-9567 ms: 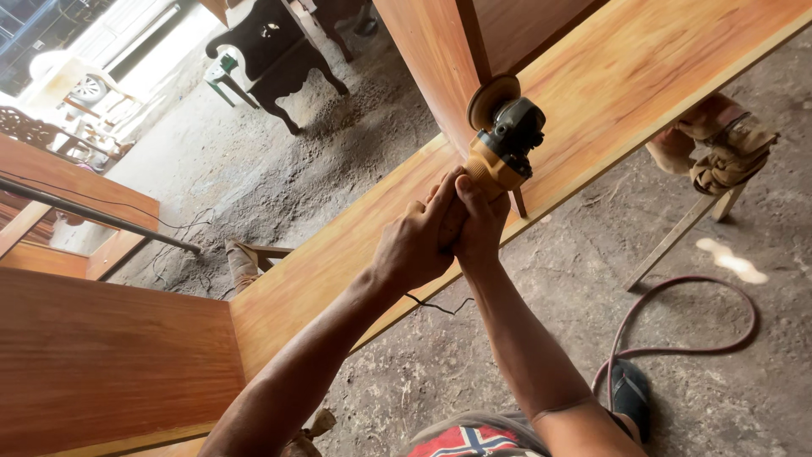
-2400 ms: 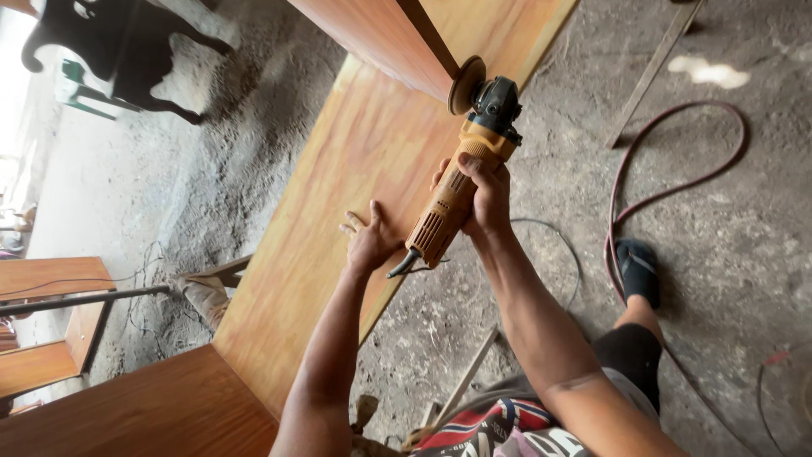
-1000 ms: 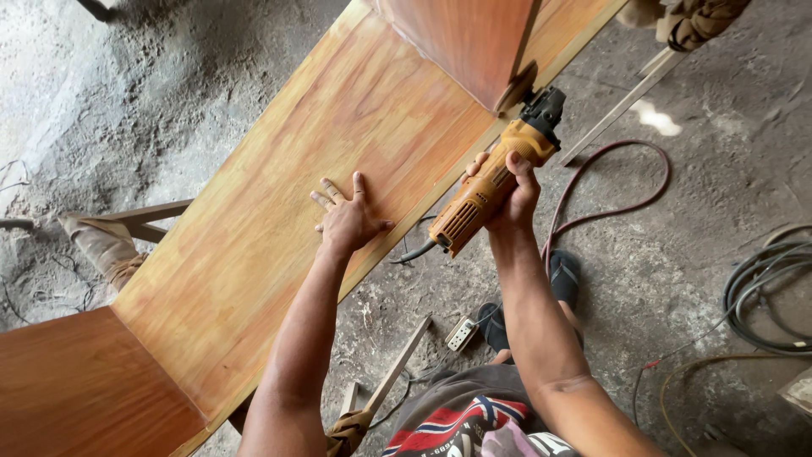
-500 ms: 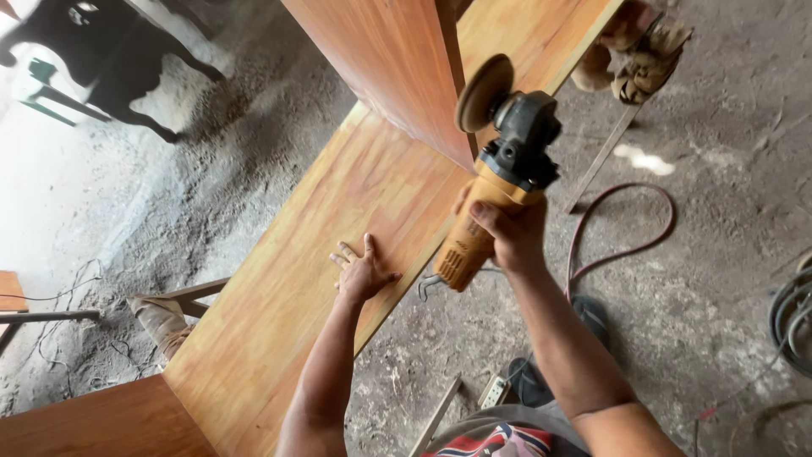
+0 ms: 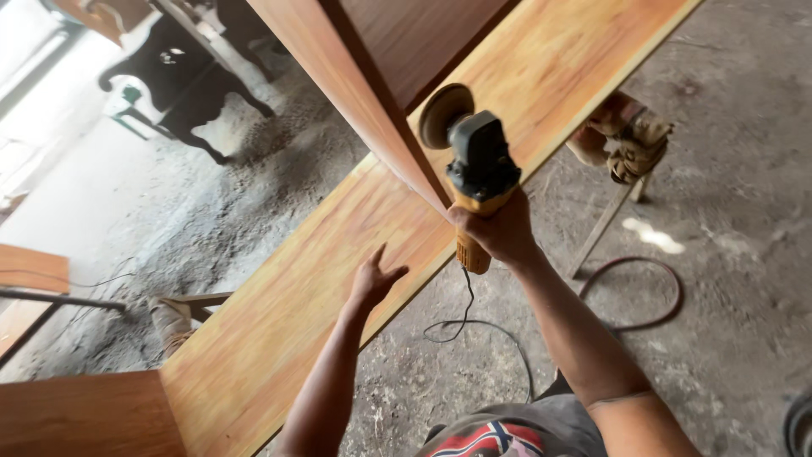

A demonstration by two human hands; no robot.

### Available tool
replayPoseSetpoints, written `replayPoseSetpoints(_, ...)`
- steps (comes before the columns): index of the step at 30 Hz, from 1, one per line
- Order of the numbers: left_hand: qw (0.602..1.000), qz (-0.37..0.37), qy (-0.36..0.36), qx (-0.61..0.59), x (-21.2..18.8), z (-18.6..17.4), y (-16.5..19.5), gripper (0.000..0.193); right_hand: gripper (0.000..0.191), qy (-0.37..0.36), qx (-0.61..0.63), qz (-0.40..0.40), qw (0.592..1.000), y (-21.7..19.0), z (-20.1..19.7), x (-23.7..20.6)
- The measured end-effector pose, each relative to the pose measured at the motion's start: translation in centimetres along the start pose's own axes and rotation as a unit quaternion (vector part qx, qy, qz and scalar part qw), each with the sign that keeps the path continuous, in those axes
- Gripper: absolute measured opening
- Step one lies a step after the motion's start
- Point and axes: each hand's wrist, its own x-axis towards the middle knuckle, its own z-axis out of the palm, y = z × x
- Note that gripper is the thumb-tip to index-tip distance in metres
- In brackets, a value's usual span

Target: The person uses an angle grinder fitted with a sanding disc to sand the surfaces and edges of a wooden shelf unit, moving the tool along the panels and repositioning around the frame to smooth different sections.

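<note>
The right hand (image 5: 499, 230), fingers gripping the grinder (image 5: 475, 169), has raised it; the left hand (image 5: 372, 279) rests open on the board (image 5: 279, 338) at 8 o'clock.

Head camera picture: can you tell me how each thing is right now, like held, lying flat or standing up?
Angle grinder: held up, disc near the upright panel.
Right hand: gripping the grinder's yellow body.
Left hand: open, flat on the long board.
Long board: lying flat.
Upright panel: standing on edge.
Cord: hanging loose, looped on the floor.
</note>
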Motion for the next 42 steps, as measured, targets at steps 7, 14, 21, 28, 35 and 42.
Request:
replayPoseSetpoints(7, 0.959, -0.066, -0.227, 0.154, 1.5, 3.2, 8.2, 0.081, 0.056, -0.076, -0.021, -0.010, 0.997, 1.4, -2.3, 5.7)
replayPoseSetpoints(14, 0.938, -0.195, -0.196, 0.209, 0.5, 5.9, 10.0, 0.124, 0.052, -0.035, 0.019, 0.003, 0.999, 4.1, -7.8, 11.4)
replayPoseSetpoints(21, 0.948, -0.206, -0.151, 0.188, 1.2, 7.0, 11.1, 0.109, 0.043, 0.005, 0.069, -0.029, 0.997, 4.8, -16.4, 17.7)
replayPoseSetpoints(28, 0.967, -0.025, 0.176, -0.181, -0.9, 11.6, 25.0, 0.109, 0.058, -0.005, 0.036, -0.016, 0.999, 4.8, -18.4, 15.9)
replayPoseSetpoints(35, 0.936, 0.146, 0.220, -0.233, -5.2, 12.7, 35.9, 0.096, 0.043, -0.116, -0.115, 0.107, 0.981, -0.8, -15.3, 6.3)
replayPoseSetpoints(42, 0.891, 0.138, 0.321, -0.289, -6.0, 14.7, 36.5, 0.084, 0.053, -0.135, -0.187, -0.009, 0.973, -3.0, -14.1, 3.9)
